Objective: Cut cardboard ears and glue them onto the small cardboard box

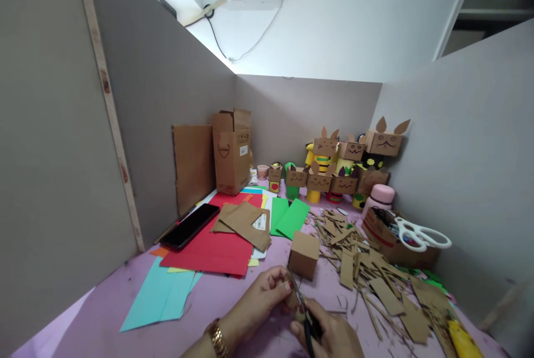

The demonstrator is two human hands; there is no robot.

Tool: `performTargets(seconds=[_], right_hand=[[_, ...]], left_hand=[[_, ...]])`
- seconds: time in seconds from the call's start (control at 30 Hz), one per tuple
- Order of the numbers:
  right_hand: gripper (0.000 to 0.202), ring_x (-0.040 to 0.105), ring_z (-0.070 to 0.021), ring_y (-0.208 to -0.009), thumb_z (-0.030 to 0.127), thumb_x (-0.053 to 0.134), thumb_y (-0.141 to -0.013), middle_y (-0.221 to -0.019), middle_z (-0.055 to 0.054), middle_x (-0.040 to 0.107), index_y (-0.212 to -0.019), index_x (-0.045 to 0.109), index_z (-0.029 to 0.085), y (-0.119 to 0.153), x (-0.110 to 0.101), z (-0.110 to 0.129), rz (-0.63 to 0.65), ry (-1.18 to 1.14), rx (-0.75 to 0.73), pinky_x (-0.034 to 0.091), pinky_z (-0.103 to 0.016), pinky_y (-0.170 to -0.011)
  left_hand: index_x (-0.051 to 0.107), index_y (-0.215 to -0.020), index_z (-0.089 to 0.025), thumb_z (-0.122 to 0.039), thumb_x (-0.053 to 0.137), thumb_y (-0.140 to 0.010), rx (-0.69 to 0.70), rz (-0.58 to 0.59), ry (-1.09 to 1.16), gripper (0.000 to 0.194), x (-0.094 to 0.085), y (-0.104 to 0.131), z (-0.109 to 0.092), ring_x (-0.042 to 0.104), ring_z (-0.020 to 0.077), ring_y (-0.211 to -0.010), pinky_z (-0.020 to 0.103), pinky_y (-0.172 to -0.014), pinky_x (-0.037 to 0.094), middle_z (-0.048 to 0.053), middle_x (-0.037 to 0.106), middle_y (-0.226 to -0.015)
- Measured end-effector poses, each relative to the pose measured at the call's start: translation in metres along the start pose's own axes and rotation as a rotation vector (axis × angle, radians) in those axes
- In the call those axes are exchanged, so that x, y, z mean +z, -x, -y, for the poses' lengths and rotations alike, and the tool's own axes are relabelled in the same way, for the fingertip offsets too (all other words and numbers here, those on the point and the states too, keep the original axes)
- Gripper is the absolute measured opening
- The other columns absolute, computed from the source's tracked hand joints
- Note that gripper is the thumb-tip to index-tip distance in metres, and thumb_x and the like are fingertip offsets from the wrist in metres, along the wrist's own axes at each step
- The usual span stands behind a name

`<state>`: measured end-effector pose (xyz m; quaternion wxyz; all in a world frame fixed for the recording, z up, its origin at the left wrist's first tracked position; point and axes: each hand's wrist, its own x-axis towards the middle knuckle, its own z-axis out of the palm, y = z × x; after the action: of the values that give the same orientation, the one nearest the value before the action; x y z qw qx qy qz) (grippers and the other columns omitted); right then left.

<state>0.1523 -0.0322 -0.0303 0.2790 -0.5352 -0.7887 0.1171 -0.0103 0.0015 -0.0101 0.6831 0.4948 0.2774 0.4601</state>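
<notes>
My left hand (pixel 271 287) pinches a small piece of brown cardboard (pixel 291 298) between thumb and fingers, low in the middle of the head view. Black-handled scissors (pixel 307 319) are gripped in my right hand (pixel 331 331), their blades at the cardboard piece. The fingers partly hide the piece, so its full outline cannot be made out. Just beyond the hands, a small closed cardboard box (pixel 304 253) stands on the pink-purple table (pixel 233 313).
Cardboard scraps (pixel 367 269) cover the right side, by an open carton (pixel 387 241) holding white scissors (pixel 421 234). Cardboard animal figures (pixel 319 180) line the back. Left lie red paper (pixel 208 252), green paper (pixel 294 218), blue paper (pixel 161 297) and a phone (pixel 191 225). Partitions (pixel 175 97) enclose the table.
</notes>
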Motion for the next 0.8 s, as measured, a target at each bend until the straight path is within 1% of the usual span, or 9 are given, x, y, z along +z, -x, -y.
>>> performTargets(seconds=[0.1,0.2,0.4,0.5,0.6,0.7,0.8], right_hand=[[0.042,0.064,-0.0188,-0.047,0.057,0.039,-0.081,-0.056,-0.001,0.071,-0.088,0.066,0.025,-0.0005,-0.0019,-0.0013,0.019,0.005,0.014,0.035,-0.022,-0.044],[0.042,0.065,-0.0195,-0.049,0.055,0.038,-0.082,-0.057,-0.002,0.07,-0.088,0.066,0.024,-0.001,-0.0026,-0.0014,0.04,-0.009,0.018,0.036,-0.022,-0.045],[0.043,0.062,-0.018,-0.047,0.06,0.038,-0.081,-0.057,0.0,0.07,-0.084,0.063,0.026,-0.0002,-0.0034,0.0025,0.006,-0.004,0.003,0.034,-0.022,-0.044],[0.035,0.062,-0.0181,-0.047,0.055,0.045,-0.079,-0.055,0.001,0.069,-0.082,0.064,0.025,-0.0001,-0.0054,0.0024,0.029,0.012,0.018,0.032,-0.023,-0.043],[0.031,0.063,-0.019,-0.049,0.05,0.049,-0.078,-0.057,0.0,0.07,-0.084,0.065,0.024,-0.0005,-0.0068,0.0012,0.067,0.009,0.028,0.031,-0.023,-0.044],[0.03,0.063,-0.0194,-0.049,0.046,0.049,-0.077,-0.058,-0.001,0.07,-0.087,0.065,0.024,-0.0011,-0.0061,0.0004,0.081,0.002,0.035,0.031,-0.023,-0.044],[0.031,0.062,-0.0183,-0.048,0.047,0.047,-0.078,-0.057,0.0,0.07,-0.086,0.065,0.023,-0.0013,-0.0042,0.0001,0.068,0.0,0.02,0.031,-0.023,-0.044]], left_hand=[[0.053,-0.072,-0.015,-0.043,0.071,-0.072,0.001,0.006,-0.012,0.033,0.0007,0.0002,-0.0027,0.05,0.0102,-0.052,0.022,-0.053,0.033,0.001,0.06,-0.059],[0.054,-0.071,-0.015,-0.044,0.069,-0.072,0.002,0.011,-0.027,0.033,0.0012,0.0009,-0.0045,0.048,0.0097,-0.051,0.022,-0.052,0.032,0.0,0.058,-0.057],[0.057,-0.074,-0.014,-0.041,0.071,-0.072,-0.029,0.036,-0.046,0.03,0.0,0.0021,-0.0027,0.048,0.0095,-0.052,0.021,-0.052,0.031,-0.001,0.057,-0.058],[0.057,-0.073,-0.014,-0.04,0.071,-0.073,-0.034,0.035,-0.049,0.028,-0.001,0.0021,-0.0019,0.049,0.0096,-0.054,0.021,-0.053,0.031,0.0,0.058,-0.06],[0.057,-0.072,-0.014,-0.039,0.07,-0.074,-0.031,0.037,-0.05,0.028,-0.0018,0.0024,-0.0026,0.048,0.0092,-0.053,0.021,-0.053,0.032,0.0,0.057,-0.06],[0.058,-0.074,-0.014,-0.038,0.069,-0.074,-0.028,0.044,-0.052,0.027,-0.0027,0.0027,-0.0033,0.048,0.0092,-0.054,0.021,-0.054,0.032,0.0,0.057,-0.061],[0.059,-0.074,-0.013,-0.039,0.071,-0.072,-0.031,0.052,-0.062,0.029,-0.0038,0.0022,-0.0026,0.047,0.0093,-0.053,0.022,-0.054,0.033,0.0,0.057,-0.06]])
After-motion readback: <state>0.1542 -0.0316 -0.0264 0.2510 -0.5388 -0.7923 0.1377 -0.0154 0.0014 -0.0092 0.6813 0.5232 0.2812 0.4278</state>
